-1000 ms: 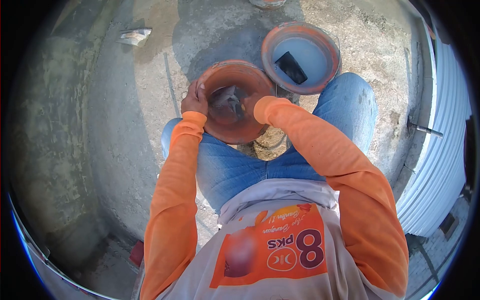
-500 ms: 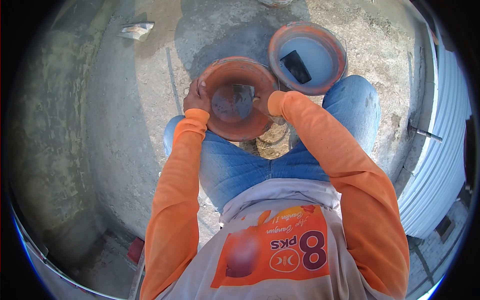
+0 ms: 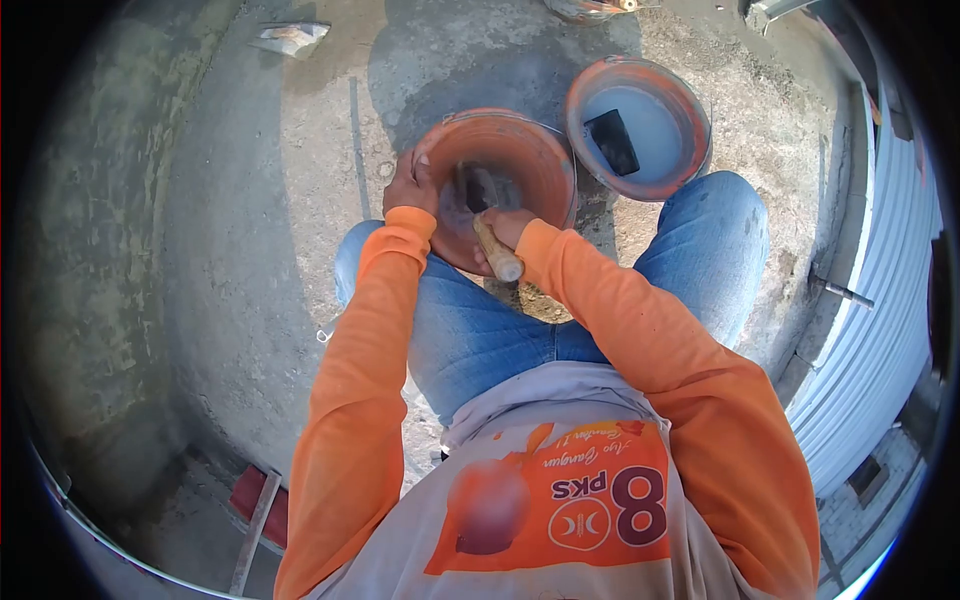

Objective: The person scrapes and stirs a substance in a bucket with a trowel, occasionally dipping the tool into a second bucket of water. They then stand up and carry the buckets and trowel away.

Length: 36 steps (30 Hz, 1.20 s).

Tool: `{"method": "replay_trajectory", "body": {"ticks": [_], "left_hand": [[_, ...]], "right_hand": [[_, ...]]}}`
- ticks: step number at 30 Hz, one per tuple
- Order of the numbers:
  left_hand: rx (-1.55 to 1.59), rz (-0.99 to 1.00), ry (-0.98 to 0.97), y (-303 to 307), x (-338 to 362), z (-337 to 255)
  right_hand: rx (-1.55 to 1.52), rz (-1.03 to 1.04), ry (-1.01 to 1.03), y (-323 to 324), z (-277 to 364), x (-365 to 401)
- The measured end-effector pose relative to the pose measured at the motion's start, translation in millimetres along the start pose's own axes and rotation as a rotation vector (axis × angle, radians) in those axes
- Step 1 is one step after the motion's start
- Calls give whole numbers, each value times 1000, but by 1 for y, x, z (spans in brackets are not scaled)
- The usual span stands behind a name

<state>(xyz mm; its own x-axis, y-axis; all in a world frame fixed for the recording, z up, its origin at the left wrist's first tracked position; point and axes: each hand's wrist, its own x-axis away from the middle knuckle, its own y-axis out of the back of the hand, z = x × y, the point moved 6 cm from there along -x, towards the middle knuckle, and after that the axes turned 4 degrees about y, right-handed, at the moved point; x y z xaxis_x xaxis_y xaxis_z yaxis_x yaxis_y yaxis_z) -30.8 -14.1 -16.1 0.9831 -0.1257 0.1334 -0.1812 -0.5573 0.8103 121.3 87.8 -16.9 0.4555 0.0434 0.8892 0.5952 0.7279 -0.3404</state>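
Observation:
A reddish bucket (image 3: 525, 155) sits tilted between my knees, with a little greyish matter at its bottom. My left hand (image 3: 412, 183) is closed around the bucket's left rim. In my right hand (image 3: 508, 229), low at the bucket's near side, is a trowel (image 3: 498, 250). Its wooden handle points back toward me, and its dark blade reaches down into the bucket, slightly blurred. A second reddish bucket (image 3: 690, 110) stands just beyond my right knee. Milky grey liquid fills part of it, and a flat black rectangular piece (image 3: 613, 141) leans inside.
Rough concrete floor (image 3: 240, 230) surrounds me, with a stained wall (image 3: 90, 260) on the left. A crumpled pale scrap (image 3: 291, 39) lies at the far left. Another container (image 3: 588, 8) is cut off at the top. Corrugated sheets (image 3: 870, 330) stand on the right.
My right hand has drawn back toward me, and the trowel's handle now shows pointing at my lap. The bucket has tipped somewhat. The view has shifted slightly.

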Motion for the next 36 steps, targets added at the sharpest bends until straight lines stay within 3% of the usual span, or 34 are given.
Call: {"method": "replay_trajectory", "body": {"ticks": [2, 4, 6, 7, 9, 10, 13, 15, 18, 20, 22, 25, 26, 28, 31, 32, 34, 36], "left_hand": [[-11, -11, -2, -2, 0, 0], [-6, 2, -5, 0, 1, -2], [0, 6, 2, -1, -1, -4], [1, 13, 16, -3, -1, -4], [2, 38, -1, -2, 3, -9], [2, 61, -17, -2, 4, -13], [62, 17, -44, -2, 1, -6], [41, 15, -42, -3, 1, -5], [10, 11, -43, -2, 1, -7], [1, 14, -42, -4, 1, -8], [6, 7, -42, -3, -1, -7], [51, 15, -68, -3, 0, -7], [52, 18, -68, -3, 2, -7], [34, -16, -65, -2, 0, -8], [-25, -1, -64, -3, 1, -11], [-27, 1, -64, -3, 1, -12], [-20, -3, -56, -3, 0, -11], [-8, -10, -48, -2, -1, -7]], "right_hand": [[46, 51, 28, 7, 5, -4], [68, -49, 78, 21, 4, -18], [666, -132, 139, 35, 13, -35], [665, -136, 141, 33, 14, -32], [1263, -223, 366, 16, 26, -19], [1261, -223, 365, 12, 22, -21], [1442, -160, 374, 13, 8, -31], [1589, 199, 472, 23, 10, -33], [1647, 230, 544, 34, 38, -15], [1665, 183, 439, 23, 46, -5], [1723, -31, 384, 25, 45, -27], [1695, -53, 414, 15, 29, -24], [1694, -54, 411, 21, 27, -24], [1716, 145, 584, 24, 25, -26], [1575, 163, 660, 36, 37, -34], [1573, 164, 659, 36, 35, -38], [1599, -24, 527, 34, 41, -40], [1615, -21, 510, 28, 28, -37]]}}
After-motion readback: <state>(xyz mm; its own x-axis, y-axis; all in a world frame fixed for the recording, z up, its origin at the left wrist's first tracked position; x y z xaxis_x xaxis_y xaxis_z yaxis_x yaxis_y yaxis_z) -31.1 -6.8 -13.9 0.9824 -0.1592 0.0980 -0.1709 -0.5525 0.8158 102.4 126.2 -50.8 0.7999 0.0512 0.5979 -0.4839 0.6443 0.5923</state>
